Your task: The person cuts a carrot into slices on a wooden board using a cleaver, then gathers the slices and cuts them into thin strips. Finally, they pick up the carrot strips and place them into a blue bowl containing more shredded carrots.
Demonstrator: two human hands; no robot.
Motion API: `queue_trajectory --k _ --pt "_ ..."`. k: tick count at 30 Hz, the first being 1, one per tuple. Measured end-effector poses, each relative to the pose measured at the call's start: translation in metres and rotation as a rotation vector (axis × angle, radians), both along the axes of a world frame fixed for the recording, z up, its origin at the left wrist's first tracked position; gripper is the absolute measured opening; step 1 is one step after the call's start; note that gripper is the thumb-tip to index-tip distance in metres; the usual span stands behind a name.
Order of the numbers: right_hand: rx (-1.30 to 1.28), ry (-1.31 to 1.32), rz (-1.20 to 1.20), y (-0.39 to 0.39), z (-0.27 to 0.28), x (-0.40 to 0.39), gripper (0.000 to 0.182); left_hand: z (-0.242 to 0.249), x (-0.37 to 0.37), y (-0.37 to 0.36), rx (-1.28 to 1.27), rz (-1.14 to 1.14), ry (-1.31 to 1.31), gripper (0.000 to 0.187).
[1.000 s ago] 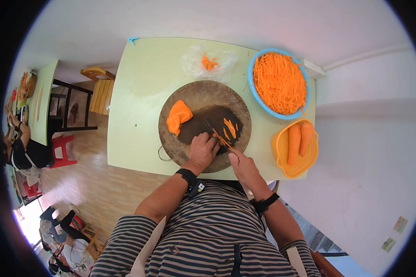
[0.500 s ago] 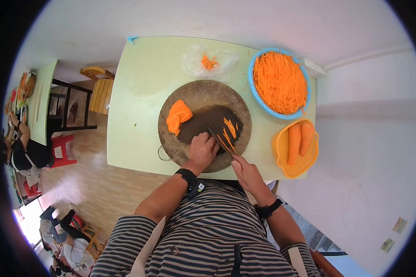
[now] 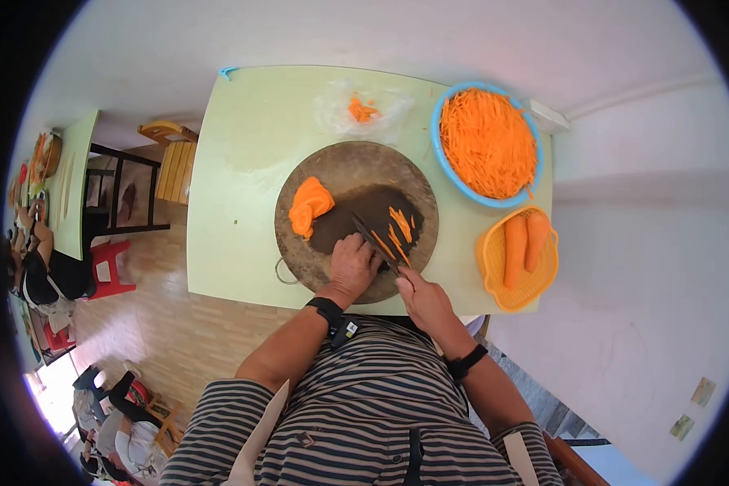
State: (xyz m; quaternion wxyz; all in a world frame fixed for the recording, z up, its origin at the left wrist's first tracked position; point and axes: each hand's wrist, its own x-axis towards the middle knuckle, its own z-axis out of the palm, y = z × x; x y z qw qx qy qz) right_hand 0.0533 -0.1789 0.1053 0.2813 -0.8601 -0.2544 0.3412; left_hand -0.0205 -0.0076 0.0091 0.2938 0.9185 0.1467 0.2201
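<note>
My right hand (image 3: 425, 298) is closed round the handle of a knife (image 3: 374, 241), whose blade slants up and left over a round wooden chopping board (image 3: 300, 263). My left hand (image 3: 354, 263) rests on the board close against the blade's left side. Its fingers are curled under, and whatever they press on is hidden. Several thin carrot strips (image 3: 399, 220) lie to the right of the blade. On the board's left side sits a pile of carrot slices (image 3: 309, 206), apart from both hands.
A blue basin (image 3: 437, 142) heaped with shredded carrot stands at the table's far right. Below it a yellow basket (image 3: 494, 283) holds two whole carrots (image 3: 516, 249). Behind the board lies a clear plastic bag (image 3: 336, 109) with carrot bits. Other people sit at the left.
My right hand and the knife have shifted slightly left, closer to my left hand's fingers. My left hand stays almost in place, and the carrot pile is unchanged.
</note>
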Motion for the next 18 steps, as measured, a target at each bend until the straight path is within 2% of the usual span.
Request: queue_trajectory --k 2,4,8,10,18 --pt "-0.021 0.008 0.009 0.003 -0.003 0.002 0.04 -0.002 -0.001 0.001 0.016 0.008 0.039 0.016" --pt "0.125 0.046 -0.119 0.003 -0.007 0.006 0.04 -0.001 0.001 0.0 -0.007 0.003 0.006 0.016" --pt "0.049 0.142 -0.138 -0.009 0.006 0.006 0.039 0.001 0.002 0.0 -0.023 0.012 -0.036 0.015" --pt "0.013 0.094 -0.044 -0.016 0.005 0.0 0.04 0.001 0.001 0.0 -0.017 0.009 -0.017 0.015" --pt "0.008 0.058 -0.008 -0.015 0.006 -0.003 0.04 0.001 0.0 0.003 -0.012 -0.014 -0.018 0.016"
